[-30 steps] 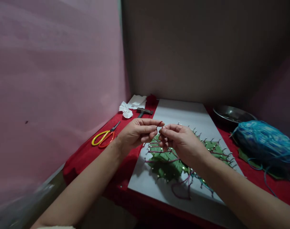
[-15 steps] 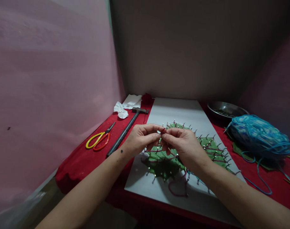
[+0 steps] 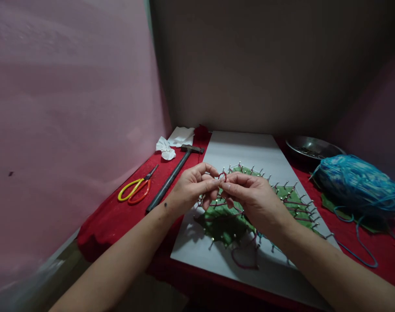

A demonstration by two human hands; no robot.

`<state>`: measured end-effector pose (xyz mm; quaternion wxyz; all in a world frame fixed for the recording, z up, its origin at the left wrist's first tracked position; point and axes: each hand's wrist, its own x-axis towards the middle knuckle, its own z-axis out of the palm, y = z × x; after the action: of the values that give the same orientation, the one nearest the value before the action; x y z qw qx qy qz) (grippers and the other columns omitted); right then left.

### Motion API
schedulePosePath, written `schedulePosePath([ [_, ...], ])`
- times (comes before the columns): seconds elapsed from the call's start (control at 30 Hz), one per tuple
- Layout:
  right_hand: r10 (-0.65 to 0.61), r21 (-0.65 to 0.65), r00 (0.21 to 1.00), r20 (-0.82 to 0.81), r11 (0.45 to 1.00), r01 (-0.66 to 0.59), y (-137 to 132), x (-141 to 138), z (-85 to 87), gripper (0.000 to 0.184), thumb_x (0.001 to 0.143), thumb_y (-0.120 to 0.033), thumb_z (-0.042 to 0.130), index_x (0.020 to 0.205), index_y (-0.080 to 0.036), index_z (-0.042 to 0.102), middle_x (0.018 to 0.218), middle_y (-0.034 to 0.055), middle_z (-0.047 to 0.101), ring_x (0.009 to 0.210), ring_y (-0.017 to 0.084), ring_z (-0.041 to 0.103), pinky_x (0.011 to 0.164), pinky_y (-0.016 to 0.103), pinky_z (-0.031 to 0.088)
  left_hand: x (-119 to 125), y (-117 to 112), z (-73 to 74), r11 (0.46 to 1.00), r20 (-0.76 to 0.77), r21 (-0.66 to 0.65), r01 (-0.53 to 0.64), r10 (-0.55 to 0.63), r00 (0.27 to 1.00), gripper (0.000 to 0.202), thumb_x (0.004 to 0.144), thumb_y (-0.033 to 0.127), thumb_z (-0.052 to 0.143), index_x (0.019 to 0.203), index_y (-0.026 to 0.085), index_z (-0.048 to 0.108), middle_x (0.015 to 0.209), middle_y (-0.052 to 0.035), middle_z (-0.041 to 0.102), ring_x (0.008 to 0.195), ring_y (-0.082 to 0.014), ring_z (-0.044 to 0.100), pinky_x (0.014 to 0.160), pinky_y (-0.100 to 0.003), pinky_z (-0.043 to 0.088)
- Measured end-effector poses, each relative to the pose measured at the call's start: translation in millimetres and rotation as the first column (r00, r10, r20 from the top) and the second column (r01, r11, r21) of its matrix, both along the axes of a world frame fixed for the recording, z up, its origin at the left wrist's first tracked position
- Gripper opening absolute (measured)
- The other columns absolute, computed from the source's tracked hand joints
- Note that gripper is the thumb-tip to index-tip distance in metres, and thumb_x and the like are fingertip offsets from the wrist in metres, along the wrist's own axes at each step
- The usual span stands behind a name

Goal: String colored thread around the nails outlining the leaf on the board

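Note:
My left hand (image 3: 193,188) and my right hand (image 3: 252,198) meet fingertip to fingertip above a white board (image 3: 239,151). Both pinch a thin red thread (image 3: 222,175), which forms a small loop between them. Under the hands lies a green leaf-shaped paper (image 3: 225,221) ringed with several nails, with reddish thread strung between the nails. A loose loop of that thread trails onto the board near its front edge.
A hammer (image 3: 174,173) and yellow-and-orange scissors (image 3: 134,190) lie on the red cloth to the left, with crumpled white tissue (image 3: 166,149) behind. A blue yarn bundle (image 3: 356,184) and a metal dish (image 3: 309,147) sit at the right. Walls close in left and behind.
The thread between my fingertips has formed a small visible loop. My hands have stayed in about the same spot above the board, and the view has shifted slightly.

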<state>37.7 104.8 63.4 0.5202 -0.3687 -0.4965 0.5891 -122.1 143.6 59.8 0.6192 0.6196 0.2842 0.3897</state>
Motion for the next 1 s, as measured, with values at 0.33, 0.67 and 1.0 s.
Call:
schedulePosePath([
  [0.33,-0.066,-0.054,0.998,-0.002,0.996,0.066,0.2,-2.0,-3.8,0.010,0.068,-0.027,0.071,0.062,-0.018,0.069,0.061,0.0028,0.061,0.054,0.011,0.049,0.051,0.027,0.036,3.1,-2.9,2.6,0.999,0.008,-0.026,0.047,-0.046,0.999,0.032,0.074,0.019,0.067,0.093,0.020,0.042,0.057,0.0045,0.066,0.041,-0.0155,0.062,0.038,-0.020,0.048],
  [0.67,0.033,-0.018,0.999,-0.010,0.999,-0.033,-4.3,-9.7,-1.8,0.012,0.070,-0.028,0.071,0.069,-0.018,0.064,0.061,-0.0010,0.058,0.056,0.009,0.050,0.052,0.025,0.037,-7.1,1.1,-0.2,0.981,0.013,-0.107,0.162,-0.162,0.987,0.053,0.072,0.017,0.067,0.118,0.019,0.040,0.059,0.0013,0.066,0.044,-0.0198,0.063,0.039,-0.028,0.053],
  [1.0,-0.026,-0.036,0.998,0.054,0.999,0.028,-6.4,-14.2,-1.7,0.020,0.076,-0.036,0.063,0.074,-0.019,0.052,0.046,-0.0058,0.049,0.038,0.007,0.040,0.037,0.022,0.029,-14.1,9.4,-3.6,0.865,0.122,0.482,-0.142,0.095,0.988,0.056,0.067,0.015,0.076,0.118,0.027,0.056,0.106,-0.0029,0.057,0.098,-0.0156,0.056,0.080,-0.025,0.051],
])
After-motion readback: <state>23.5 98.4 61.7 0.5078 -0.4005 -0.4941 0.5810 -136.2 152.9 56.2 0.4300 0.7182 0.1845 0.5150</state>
